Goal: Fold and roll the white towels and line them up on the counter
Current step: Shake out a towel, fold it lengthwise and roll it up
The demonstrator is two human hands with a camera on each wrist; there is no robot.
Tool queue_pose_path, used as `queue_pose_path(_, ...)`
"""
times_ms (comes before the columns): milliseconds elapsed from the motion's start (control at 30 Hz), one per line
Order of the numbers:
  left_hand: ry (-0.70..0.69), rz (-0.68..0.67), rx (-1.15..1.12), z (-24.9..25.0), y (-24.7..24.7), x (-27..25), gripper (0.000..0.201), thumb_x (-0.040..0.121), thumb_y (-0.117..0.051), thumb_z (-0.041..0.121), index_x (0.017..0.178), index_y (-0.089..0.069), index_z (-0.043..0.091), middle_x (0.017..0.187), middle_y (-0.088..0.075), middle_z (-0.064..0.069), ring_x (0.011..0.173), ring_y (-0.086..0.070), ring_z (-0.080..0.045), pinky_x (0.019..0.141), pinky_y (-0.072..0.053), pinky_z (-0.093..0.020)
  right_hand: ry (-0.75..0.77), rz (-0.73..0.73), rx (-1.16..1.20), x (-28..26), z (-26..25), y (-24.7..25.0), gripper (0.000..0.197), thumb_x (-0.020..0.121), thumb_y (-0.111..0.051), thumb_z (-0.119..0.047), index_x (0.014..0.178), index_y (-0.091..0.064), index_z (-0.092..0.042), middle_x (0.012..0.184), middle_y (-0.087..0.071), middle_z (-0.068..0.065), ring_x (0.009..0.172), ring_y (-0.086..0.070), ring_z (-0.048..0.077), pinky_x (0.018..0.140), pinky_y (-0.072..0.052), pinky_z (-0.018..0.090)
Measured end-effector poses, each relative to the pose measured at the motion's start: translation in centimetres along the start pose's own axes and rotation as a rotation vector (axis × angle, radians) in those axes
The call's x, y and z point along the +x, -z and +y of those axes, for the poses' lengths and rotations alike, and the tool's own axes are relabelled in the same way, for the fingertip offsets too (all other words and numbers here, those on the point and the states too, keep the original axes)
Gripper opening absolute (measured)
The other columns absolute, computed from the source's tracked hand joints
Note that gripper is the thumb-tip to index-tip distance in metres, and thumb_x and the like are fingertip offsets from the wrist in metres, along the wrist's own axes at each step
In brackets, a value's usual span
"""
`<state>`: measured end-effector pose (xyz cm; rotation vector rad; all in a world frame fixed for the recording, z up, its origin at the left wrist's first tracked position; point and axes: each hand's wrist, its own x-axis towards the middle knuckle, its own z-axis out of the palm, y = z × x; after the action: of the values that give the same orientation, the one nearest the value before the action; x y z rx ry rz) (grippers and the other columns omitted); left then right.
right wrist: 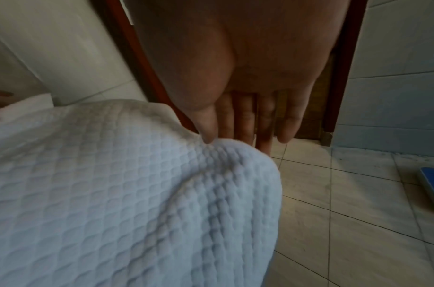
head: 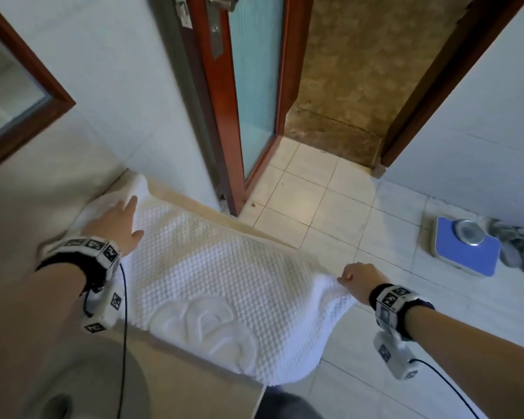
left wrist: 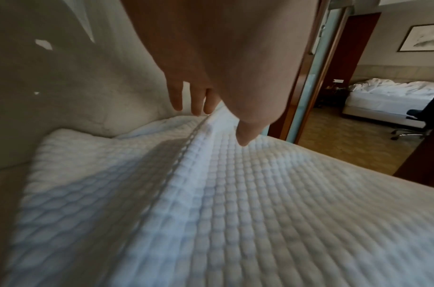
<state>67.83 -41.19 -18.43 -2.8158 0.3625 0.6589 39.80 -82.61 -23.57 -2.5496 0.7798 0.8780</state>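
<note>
Hands working: left hand (head: 115, 220) is lying flat with straight fingers on the white towel (head: 224, 285) spread over the tabletop (head: 176, 385), right hand (head: 359, 278) is pinching its overhanging edge; soft, light, floppy cloth, probably best gripped at corners.

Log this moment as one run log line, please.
stage: spreading towel | left hand: flat on white towel on counter | right hand: pinching towel edge past counter end | rolled: not yet
</note>
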Motion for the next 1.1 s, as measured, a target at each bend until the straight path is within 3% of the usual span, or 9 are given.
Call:
queue_pose_path(100, -0.038, 0.012, 0.031, 1.9, 0.7, -5.3, 0.074, 0.097, -0.040, 0.039, 0.151, 0.007, 0.021, 0.160, -0.004, -0.003, 0.145, -0.017, -0.021, 0.109, -0.034, -0.043, 0.098, -0.025, -0.018, 0.1, -1.8, 0.2, 0.029, 0.094, -0.050, -0.037, 0.114, -0.062, -0.018, 0.116, -0.064, 0.003, 0.106, -0.059, 0.022, 0.089, -0.049, 0.034)
queue_pose_path(300, -0.169, 0.141, -0.007, 5.9, -0.4, -16.0, 0.073, 0.095, -0.042, 0.035, 0.151, 0.004, 0.021, 0.159, -0.009, -0.005, 0.145, -0.017, -0.020, 0.112, -0.029, -0.038, 0.265, -0.089, 0.103, -0.2, -4.2, 0.4, 0.081, 0.085, -0.067, -0.033, 0.150, -0.024, -0.015, 0.150, -0.038, 0.007, 0.135, -0.040, 0.026, 0.109, -0.035, 0.035)
queue_pose_path(400, -0.172, 0.174, 0.043, 8.2, -2.9, -20.8, 0.072, 0.097, -0.039, 0.034, 0.151, 0.008, 0.021, 0.160, -0.004, -0.004, 0.146, -0.010, -0.020, 0.116, -0.019, -0.036, 0.295, -0.145, 0.247, 0.3, -4.2, 0.1, 0.091, 0.076, -0.078, -0.022, 0.148, -0.023, -0.013, 0.147, -0.041, 0.009, 0.132, -0.043, 0.029, 0.106, -0.038, 0.039)
queue_pose_path(533, -0.113, 0.194, -0.018, 13.4, -7.4, -27.2, 0.068, 0.097, -0.038, 0.030, 0.152, 0.002, 0.019, 0.159, -0.008, -0.006, 0.147, -0.008, -0.021, 0.117, -0.015, -0.037, 0.307, -0.153, 0.340, 0.7, -3.2, 0.0, 0.079, 0.072, -0.081, -0.012, 0.139, -0.039, -0.006, 0.135, -0.054, 0.014, 0.117, -0.052, 0.030, 0.094, -0.042, 0.037)
queue_pose_path(667, -0.058, 0.253, -0.147, 19.3, -12.1, -32.0, 0.065, 0.084, -0.051, 0.022, 0.146, -0.032, 0.013, 0.145, -0.043, -0.012, 0.137, -0.036, -0.027, 0.107, -0.037, -0.041, 0.377, -0.193, 0.229, 0.7, -1.1, 0.0, 0.055, 0.074, -0.080, -0.019, 0.123, -0.059, -0.004, 0.122, -0.063, 0.015, 0.095, -0.055, 0.025, 0.086, -0.043, 0.034)
queue_pose_path(800, 0.025, 0.312, -0.288, 25.6, -15.9, -35.2, 0.071, 0.061, -0.073, 0.025, 0.127, -0.055, 0.011, 0.123, -0.062, -0.010, 0.117, -0.058, -0.029, 0.092, -0.052, -0.041, 0.455, -0.276, 0.208, 0.0, 1.7, -0.5, 0.049, 0.077, -0.078, -0.023, 0.122, -0.061, -0.011, 0.115, -0.064, 0.009, 0.101, -0.055, 0.025, 0.093, -0.045, 0.039)
queue_pose_path(933, 0.032, 0.217, -0.419, 30.8, -18.2, -36.5, 0.071, 0.063, -0.071, 0.026, 0.130, -0.052, 0.013, 0.129, -0.057, -0.010, 0.122, -0.054, -0.030, 0.098, -0.048, -0.042, 0.442, -0.312, 0.205, 0.0, 4.4, -1.2, 0.050, 0.075, -0.079, -0.018, 0.120, -0.059, -0.008, 0.118, -0.063, 0.011, 0.102, -0.055, 0.025, 0.091, -0.044, 0.039)
queue_pose_path(1000, 0.042, 0.164, -0.436, 32.9, -18.4, -36.3, 0.069, 0.075, -0.062, 0.025, 0.140, -0.040, 0.014, 0.143, -0.043, -0.009, 0.135, -0.037, -0.029, 0.110, -0.034, -0.041, 0.414, -0.353, 0.212, 0.8, 5.3, -1.7, 0.060, 0.069, -0.083, -0.022, 0.121, -0.058, -0.008, 0.123, -0.062, 0.012, 0.109, -0.056, 0.028, 0.097, -0.045, 0.044)
queue_pose_path(1100, 0.065, 0.085, -0.456, 35.9, -18.6, -35.5, 0.067, 0.086, -0.053, 0.024, 0.147, -0.026, 0.014, 0.152, -0.027, -0.009, 0.142, -0.023, -0.027, 0.114, -0.024, -0.040, 0.325, -0.453, 0.238, 2.0, 6.2, -2.1, 0.087, 0.042, -0.091, -0.039, 0.115, -0.061, -0.003, 0.115, -0.066, 0.013, 0.106, -0.059, 0.030, 0.097, -0.049, 0.047)
